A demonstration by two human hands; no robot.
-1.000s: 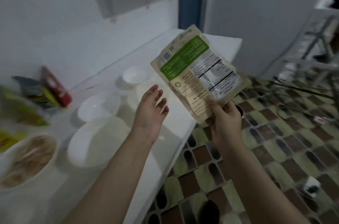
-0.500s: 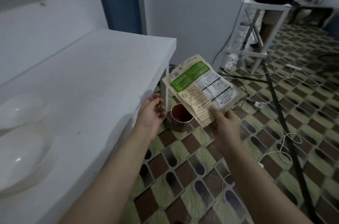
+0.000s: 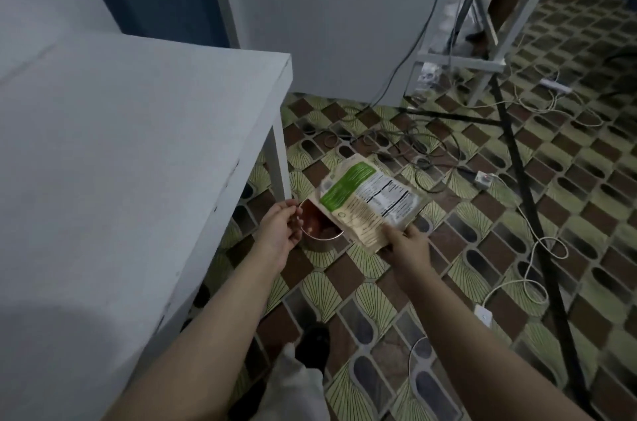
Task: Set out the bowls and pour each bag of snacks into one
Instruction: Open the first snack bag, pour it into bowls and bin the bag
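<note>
One flat tan snack bag (image 3: pixel 367 201), green panel, black-white label, pinched by right hand (image 3: pixel 408 244); left hand (image 3: pixel 279 229) loosely curled, empty.

We see a matt, paper-like snack bag (image 3: pixel 367 201) with a printed green and white label, faintly creased. Beside it the metal bin (image 3: pixel 319 237) gives a dull sheen at its rim. The table (image 3: pixel 120 144) looks smooth, matt white, and the floor (image 3: pixel 482 265) shows patterned tile.

One snack bag (image 3: pixel 370 202), one small metal bin (image 3: pixel 319 231) on the floor, two hands: left hand (image 3: pixel 279 231), right hand (image 3: pixel 408 244). One white table (image 3: pixel 138 162); one metal-framed stand (image 3: pixel 482 6).
</note>
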